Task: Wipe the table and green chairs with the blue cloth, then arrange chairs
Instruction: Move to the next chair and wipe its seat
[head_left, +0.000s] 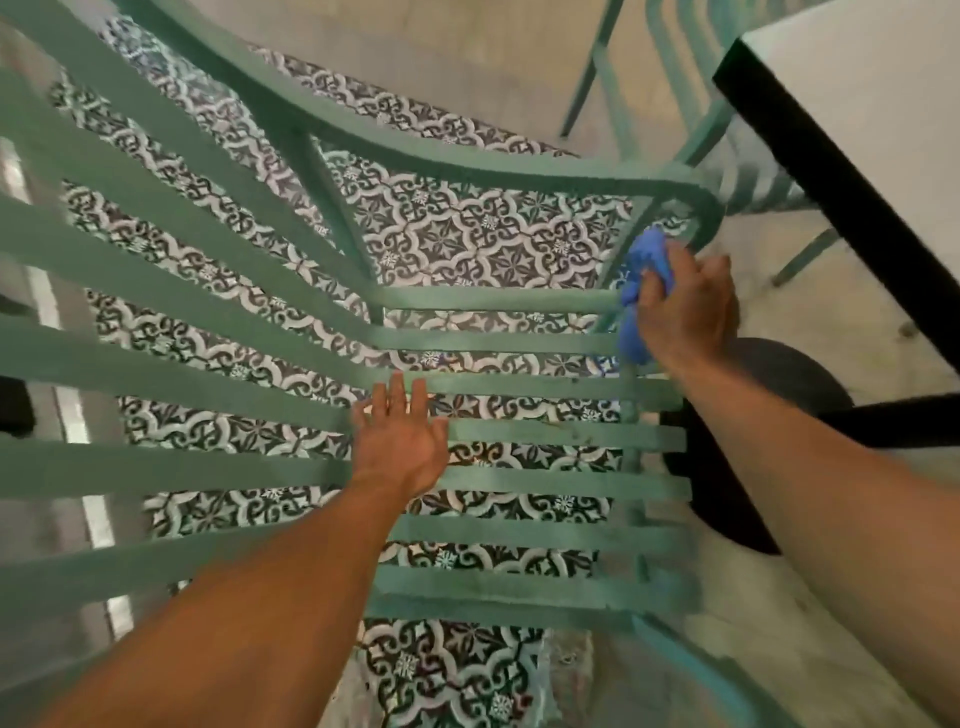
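While you lean over the green chair (519, 483), your left hand (400, 441) lies flat on its seat slats near the middle, fingers straight and spread, holding nothing. Seat slats run left-right w/ gaps between them, and patterned floor tiles (467, 234) in dark and pale tones show thru the gaps. To the left, the chair's back slats fan out toward you, blurred.

Farther and to the right, your right hand (685, 306) has its fingers curled round the blue cloth (641, 275), bunched up and pressed against the chair's far right corner, where the curved armrest rail bends down to meet the seat. Cloth hangs partly below the hand, touching the seat's right edge.

Just right of that hand sits a dark round table base (727, 499) on plain pale floor. Far right, the table (852, 104) has a light top w/ a black edge, its corner pointing left. Beyond it, a second green chair (696, 104) stands at the table's far left side, only legs and slats visible.
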